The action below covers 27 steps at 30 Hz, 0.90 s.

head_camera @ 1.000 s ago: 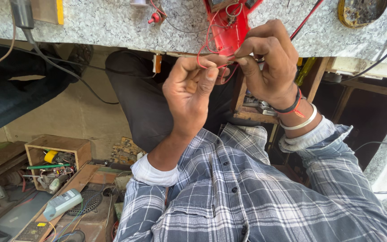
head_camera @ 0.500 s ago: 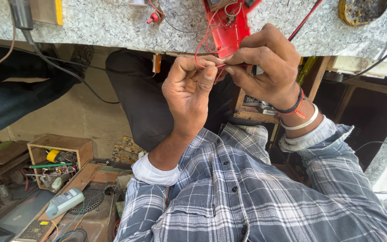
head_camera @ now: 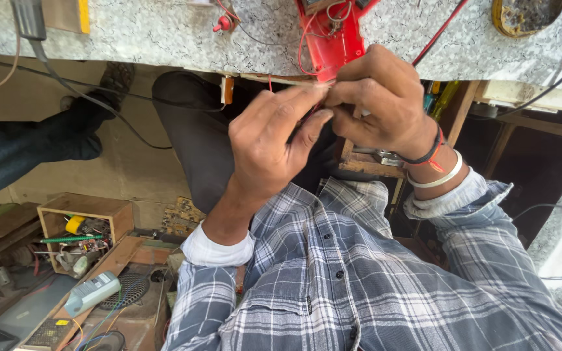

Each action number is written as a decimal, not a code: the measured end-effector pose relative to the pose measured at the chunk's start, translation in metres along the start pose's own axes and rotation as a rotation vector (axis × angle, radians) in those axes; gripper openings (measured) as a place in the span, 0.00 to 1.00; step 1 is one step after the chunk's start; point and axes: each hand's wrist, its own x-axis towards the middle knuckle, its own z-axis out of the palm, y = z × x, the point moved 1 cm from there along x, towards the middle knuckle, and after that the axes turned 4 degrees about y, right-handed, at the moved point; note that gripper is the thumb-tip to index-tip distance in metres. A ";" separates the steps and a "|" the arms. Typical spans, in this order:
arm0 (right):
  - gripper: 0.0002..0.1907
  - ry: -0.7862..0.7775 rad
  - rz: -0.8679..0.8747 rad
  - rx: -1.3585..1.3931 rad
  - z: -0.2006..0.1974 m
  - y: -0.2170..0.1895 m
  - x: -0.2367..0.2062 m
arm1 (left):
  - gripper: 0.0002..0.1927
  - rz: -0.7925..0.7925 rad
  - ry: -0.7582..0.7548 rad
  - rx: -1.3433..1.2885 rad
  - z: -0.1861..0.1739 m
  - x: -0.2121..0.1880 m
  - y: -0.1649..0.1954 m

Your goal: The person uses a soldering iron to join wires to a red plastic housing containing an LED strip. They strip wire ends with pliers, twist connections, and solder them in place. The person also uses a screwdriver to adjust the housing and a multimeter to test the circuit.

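- The left hand (head_camera: 274, 146) and the right hand (head_camera: 378, 97) meet just below the near edge of the speckled grey stone counter (head_camera: 164, 32), fingertips almost touching.
- Between them runs a thin red insulated wire (head_camera: 302, 49), looping up to the red plastic device (head_camera: 333, 32) on the counter's near edge.
- Each grip is pinched shut on the wire's end, thumb against forefinger; the tip itself is hidden by the fingers.
- The wire looks light, limp and springy, likely slick along the insulation; any bared strands would be fragile, so hold is best taken on the insulation close to the end.
- A dark cable (head_camera: 92, 97) hangs from the counter's left part; a wooden box of tools (head_camera: 86, 227) sits on the floor.
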 end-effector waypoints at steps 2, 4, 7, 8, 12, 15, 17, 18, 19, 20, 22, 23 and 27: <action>0.13 0.004 0.000 0.023 -0.001 0.004 -0.001 | 0.12 -0.080 -0.013 -0.038 0.002 -0.004 -0.008; 0.13 -0.024 0.020 0.038 -0.005 0.006 -0.005 | 0.11 -0.123 0.001 -0.063 0.006 -0.013 -0.009; 0.11 -0.045 0.088 0.007 -0.012 0.013 -0.005 | 0.08 -0.114 0.017 0.028 0.003 -0.020 -0.014; 0.10 -0.023 0.151 -0.035 -0.016 0.015 -0.005 | 0.07 -0.174 0.067 0.049 0.001 -0.022 -0.016; 0.11 -0.027 0.238 -0.235 -0.034 0.015 0.002 | 0.04 -0.317 0.236 0.035 -0.009 -0.021 -0.032; 0.12 -0.155 0.188 -0.331 -0.032 0.009 0.007 | 0.05 -0.315 0.243 0.029 -0.013 -0.021 -0.037; 0.14 -0.218 0.169 -0.354 -0.027 0.005 0.010 | 0.05 -0.300 0.211 0.029 -0.013 -0.022 -0.038; 0.15 -0.246 0.162 -0.359 -0.025 0.004 0.010 | 0.05 -0.292 0.194 0.017 -0.011 -0.023 -0.037; 0.14 -0.243 0.162 -0.343 -0.023 0.003 0.010 | 0.05 -0.284 0.177 0.004 -0.010 -0.023 -0.036; 0.13 -0.238 0.159 -0.326 -0.020 0.003 0.011 | 0.05 -0.282 0.161 0.005 -0.008 -0.023 -0.036; 0.12 -0.236 0.170 -0.300 -0.017 0.003 0.010 | 0.05 -0.283 0.132 0.010 -0.004 -0.022 -0.035; 0.12 -0.238 0.183 -0.289 -0.016 0.002 0.009 | 0.05 -0.274 0.120 0.008 -0.002 -0.021 -0.035; 0.10 -0.222 0.172 -0.241 -0.014 0.006 0.008 | 0.06 -0.229 0.077 -0.005 0.006 -0.014 -0.034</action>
